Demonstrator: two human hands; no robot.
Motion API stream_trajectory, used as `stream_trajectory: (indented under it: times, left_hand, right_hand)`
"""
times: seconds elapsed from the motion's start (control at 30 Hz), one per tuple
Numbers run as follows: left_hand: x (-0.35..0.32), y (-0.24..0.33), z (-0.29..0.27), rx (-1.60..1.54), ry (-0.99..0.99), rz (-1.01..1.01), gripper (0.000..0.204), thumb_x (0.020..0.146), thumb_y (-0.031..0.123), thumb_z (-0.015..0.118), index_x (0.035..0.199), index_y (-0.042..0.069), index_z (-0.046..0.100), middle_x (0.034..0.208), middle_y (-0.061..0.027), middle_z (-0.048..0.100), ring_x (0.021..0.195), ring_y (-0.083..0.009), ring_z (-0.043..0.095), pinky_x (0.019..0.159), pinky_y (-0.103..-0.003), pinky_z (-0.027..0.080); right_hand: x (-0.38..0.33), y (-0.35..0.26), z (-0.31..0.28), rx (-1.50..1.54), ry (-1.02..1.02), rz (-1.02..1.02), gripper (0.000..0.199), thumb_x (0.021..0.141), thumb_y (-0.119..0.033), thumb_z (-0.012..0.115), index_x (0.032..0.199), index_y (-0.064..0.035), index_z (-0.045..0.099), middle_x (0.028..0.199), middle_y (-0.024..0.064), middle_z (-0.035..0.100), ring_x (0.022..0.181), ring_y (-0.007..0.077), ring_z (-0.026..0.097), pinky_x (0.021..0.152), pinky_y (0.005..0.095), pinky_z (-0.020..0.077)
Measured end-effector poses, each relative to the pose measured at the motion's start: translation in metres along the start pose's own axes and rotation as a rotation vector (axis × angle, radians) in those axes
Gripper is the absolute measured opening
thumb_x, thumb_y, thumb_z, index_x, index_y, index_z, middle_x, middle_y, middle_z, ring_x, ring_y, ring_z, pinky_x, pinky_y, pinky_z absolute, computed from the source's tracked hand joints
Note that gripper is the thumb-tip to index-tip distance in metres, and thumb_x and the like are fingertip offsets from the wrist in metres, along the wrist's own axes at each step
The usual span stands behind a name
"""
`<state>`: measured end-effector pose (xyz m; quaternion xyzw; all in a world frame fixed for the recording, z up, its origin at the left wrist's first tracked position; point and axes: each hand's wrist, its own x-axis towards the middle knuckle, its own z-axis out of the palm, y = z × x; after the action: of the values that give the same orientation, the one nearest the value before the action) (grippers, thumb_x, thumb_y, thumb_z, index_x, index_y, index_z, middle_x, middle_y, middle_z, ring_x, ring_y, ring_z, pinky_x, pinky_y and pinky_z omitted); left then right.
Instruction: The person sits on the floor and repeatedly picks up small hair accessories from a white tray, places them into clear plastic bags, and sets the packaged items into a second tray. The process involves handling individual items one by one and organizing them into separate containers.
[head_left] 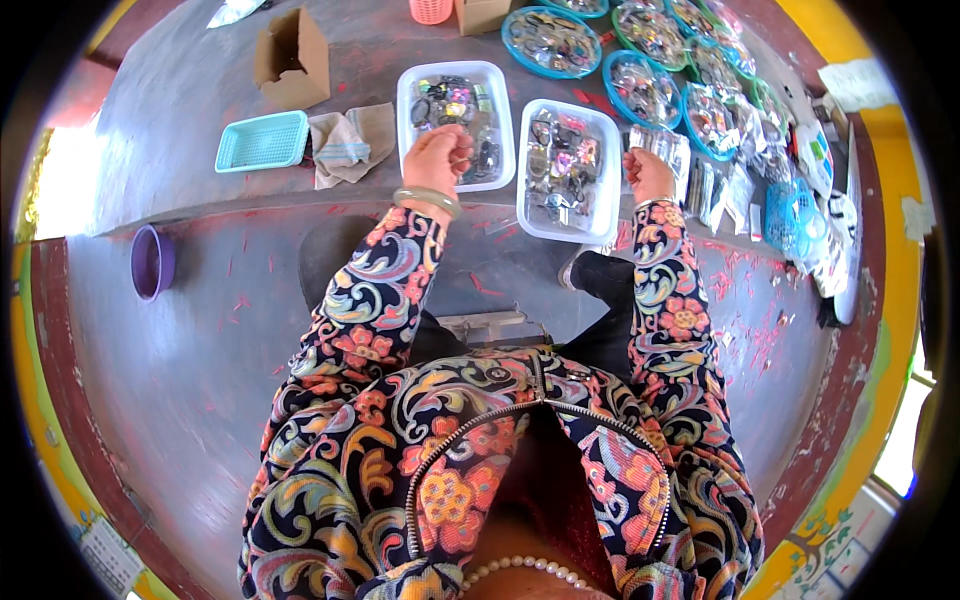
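Note:
My left hand [438, 162], a bangle at its wrist, hangs over the near left side of a white plastic tray [403, 110]. Its fingers are curled closed, and whatever they hold is hidden. In that tray lie dark hair ties and small colourful pieces in clear wrapping. A second white tray [612, 190] with similar small items stands between my hands, closer to me. To the right of it is my right hand [651, 177], fingers bent together beside clear plastic packets [672, 146]. I cannot make out what is in its fingers.
Several round baskets [549, 68] of wrapped trinkets crowd the table's far right. Leftward are a cardboard box [300, 62], a turquoise basket [262, 141] and a cloth [368, 136]. A purple bucket [153, 263] stands on the floor. Red scraps [778, 318] litter the floor at right.

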<state>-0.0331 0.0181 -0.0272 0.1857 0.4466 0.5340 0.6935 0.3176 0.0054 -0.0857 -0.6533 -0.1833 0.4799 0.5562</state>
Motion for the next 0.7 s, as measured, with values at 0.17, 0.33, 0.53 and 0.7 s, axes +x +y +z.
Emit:
stream_trajectory:
  times: [0.17, 0.33, 0.53, 0.7]
  left_hand:
    - [-0.002, -0.001, 0.005, 0.002, 0.010, -0.012, 0.016, 0.082, 0.009, 0.048, 0.093, 0.001, 0.057, 0.080, -0.0086, 0.060, 0.068, -0.0147, 0.055, 0.058, -0.025, 0.044]
    - [-0.007, -0.007, 0.016, 0.049, -0.030, -0.072, 0.015, 0.082, 0.009, 0.048, 0.091, 0.001, 0.058, 0.079, -0.0077, 0.060, 0.069, -0.0140, 0.055, 0.058, -0.024, 0.043]
    - [-0.008, -0.008, 0.014, 0.051, -0.052, -0.096, 0.015, 0.082, 0.009, 0.049, 0.091, 0.002, 0.059, 0.079, -0.0070, 0.060, 0.068, -0.0131, 0.055, 0.058, -0.023, 0.043]
    - [-0.009, -0.010, 0.011, 0.039, -0.045, -0.121, 0.015, 0.082, 0.008, 0.049, 0.092, 0.002, 0.058, 0.079, -0.0077, 0.061, 0.066, -0.0134, 0.055, 0.056, -0.023, 0.043]
  right_hand:
    - [-0.006, 0.044, -0.006, -0.367, 0.023, 0.021, 0.017, 0.078, -0.016, 0.055, 0.089, -0.0037, 0.058, 0.075, 0.0046, 0.060, 0.063, 0.0130, 0.060, 0.046, 0.0212, 0.0410]
    - [0.008, 0.090, -0.007, -0.762, -0.159, 0.175, 0.019, 0.081, -0.016, 0.051, 0.097, -0.0064, 0.057, 0.078, 0.0017, 0.059, 0.061, 0.0152, 0.061, 0.043, 0.0217, 0.0421]
    - [0.031, 0.103, 0.007, -1.873, -0.263, -0.507, 0.016, 0.079, -0.014, 0.051, 0.088, -0.0040, 0.061, 0.074, 0.0038, 0.061, 0.057, 0.0143, 0.061, 0.045, 0.0234, 0.0454]
    - [0.019, 0.098, 0.064, -0.522, -0.138, -0.007, 0.020, 0.075, -0.012, 0.055, 0.090, -0.0015, 0.062, 0.070, 0.0044, 0.062, 0.054, 0.0117, 0.060, 0.046, 0.0243, 0.0472]
